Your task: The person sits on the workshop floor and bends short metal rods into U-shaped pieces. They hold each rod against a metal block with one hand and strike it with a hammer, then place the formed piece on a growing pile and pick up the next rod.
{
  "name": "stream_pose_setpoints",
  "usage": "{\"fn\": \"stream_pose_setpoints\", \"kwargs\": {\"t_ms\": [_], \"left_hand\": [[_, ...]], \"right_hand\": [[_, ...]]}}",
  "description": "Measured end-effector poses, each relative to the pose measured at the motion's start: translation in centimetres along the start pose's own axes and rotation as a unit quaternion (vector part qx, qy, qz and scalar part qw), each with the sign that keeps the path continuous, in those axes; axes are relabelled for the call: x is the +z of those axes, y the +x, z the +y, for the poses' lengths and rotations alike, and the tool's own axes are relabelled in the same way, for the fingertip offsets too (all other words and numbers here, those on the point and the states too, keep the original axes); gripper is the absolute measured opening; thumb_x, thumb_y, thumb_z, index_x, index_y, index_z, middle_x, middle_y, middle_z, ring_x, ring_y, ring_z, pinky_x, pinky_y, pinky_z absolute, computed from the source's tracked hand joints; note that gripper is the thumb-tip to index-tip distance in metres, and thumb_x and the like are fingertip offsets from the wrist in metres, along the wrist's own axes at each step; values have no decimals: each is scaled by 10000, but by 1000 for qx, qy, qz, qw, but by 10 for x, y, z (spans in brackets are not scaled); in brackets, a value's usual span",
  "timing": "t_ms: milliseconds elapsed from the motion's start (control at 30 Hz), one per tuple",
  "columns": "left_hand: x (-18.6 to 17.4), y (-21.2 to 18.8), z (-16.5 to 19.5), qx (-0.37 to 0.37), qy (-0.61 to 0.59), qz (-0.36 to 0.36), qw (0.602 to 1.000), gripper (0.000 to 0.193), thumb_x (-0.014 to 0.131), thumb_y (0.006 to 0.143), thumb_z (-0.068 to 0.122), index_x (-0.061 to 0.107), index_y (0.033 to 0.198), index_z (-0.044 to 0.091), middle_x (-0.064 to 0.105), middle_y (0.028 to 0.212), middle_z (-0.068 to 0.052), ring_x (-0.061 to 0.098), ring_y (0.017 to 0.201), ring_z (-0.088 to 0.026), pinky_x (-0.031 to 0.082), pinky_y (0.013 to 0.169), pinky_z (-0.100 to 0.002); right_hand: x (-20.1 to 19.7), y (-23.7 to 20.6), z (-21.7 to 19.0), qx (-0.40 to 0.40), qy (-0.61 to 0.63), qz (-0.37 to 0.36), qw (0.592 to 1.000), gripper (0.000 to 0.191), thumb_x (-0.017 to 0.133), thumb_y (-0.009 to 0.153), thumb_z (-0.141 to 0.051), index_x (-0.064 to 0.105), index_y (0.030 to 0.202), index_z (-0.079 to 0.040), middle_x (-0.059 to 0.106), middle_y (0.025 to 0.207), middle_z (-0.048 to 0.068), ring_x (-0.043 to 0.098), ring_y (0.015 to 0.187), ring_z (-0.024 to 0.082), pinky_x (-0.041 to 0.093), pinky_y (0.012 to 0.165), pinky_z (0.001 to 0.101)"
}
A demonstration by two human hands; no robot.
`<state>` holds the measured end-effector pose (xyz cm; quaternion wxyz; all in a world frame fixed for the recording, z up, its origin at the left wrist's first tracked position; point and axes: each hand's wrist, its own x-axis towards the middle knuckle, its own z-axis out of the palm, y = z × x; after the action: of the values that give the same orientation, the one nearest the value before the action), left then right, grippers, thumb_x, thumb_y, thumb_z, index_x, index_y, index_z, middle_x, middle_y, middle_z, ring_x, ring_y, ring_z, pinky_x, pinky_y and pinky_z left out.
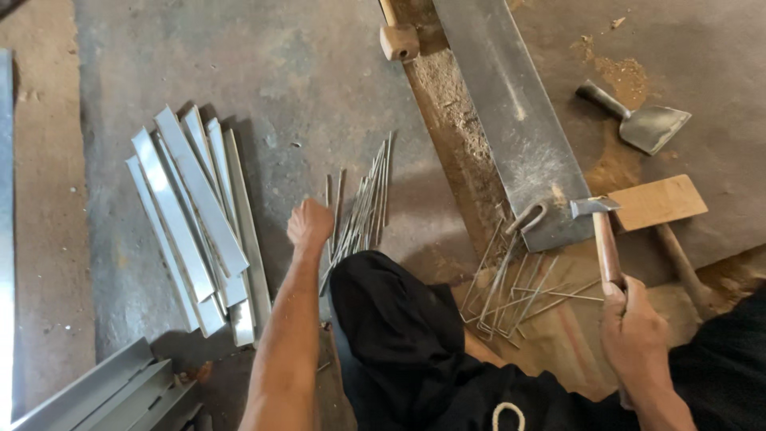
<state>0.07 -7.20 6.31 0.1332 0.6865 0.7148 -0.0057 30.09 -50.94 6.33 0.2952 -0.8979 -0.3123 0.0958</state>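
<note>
Hands at work on a grey concrete floor (pixel 303 80), hammer and rods in reach.
Right hand (pixel 634 331) gripped the wooden handle of a steel-headed hammer (pixel 604 231), its head just over the end of a long flat grey metal bar (pixel 511 112). Bent thin wire pieces (pixel 511 291) lay below it. Left hand (pixel 309 223) was curled closed on the bundle of straight thin metal rods (pixel 363 207); whether it gripped one, cannot tell. Folded shiny sheet-metal strips (pixel 195 215) lay left; a wide-bladed chisel (pixel 642 120) farther right.

Soft daylight from upper right, mild glare on metal strips (pixel 195 211), short soft shadows, slight edge blur
</note>
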Motion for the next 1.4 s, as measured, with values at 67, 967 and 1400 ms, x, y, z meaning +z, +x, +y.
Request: {"fn": "stream_pose_setpoints", "kwargs": {"t_ms": [67, 967, 1400], "left_hand": [[6, 11, -20, 45, 6, -44, 998, 407, 736, 824, 346, 776, 1044, 6, 705, 1085, -271, 679, 1072, -451, 552, 914, -506], [70, -117, 219, 100, -603, -389, 689, 75, 716, 939, 81, 670, 937, 23, 726, 830, -85, 736, 703, -177, 646, 632, -316], [110, -125, 210, 85, -630, -384, 669, 115, 741, 929, 77, 654, 918, 2, 725, 810, -83, 738, 678, -169, 646, 591, -310]], "right_hand": [[1, -2, -2, 24, 4, -12, 1000, 378, 456, 1096, -280, 605, 1349, -42, 683, 937, 281, 669, 860, 500, 511, 783, 560], [-42, -17, -9, 88, 70, -71, 991, 321, 616, 979, -293, 629, 1040, 21, 608, 622, 186, 613, 521, 251, 481, 533, 394], [-28, 4, -19, -14, 92, -98, 991, 262, 606, 988, -256, 587, 958, 3, 577, 648, 199, 605, 542, 300, 466, 549, 428]]}}
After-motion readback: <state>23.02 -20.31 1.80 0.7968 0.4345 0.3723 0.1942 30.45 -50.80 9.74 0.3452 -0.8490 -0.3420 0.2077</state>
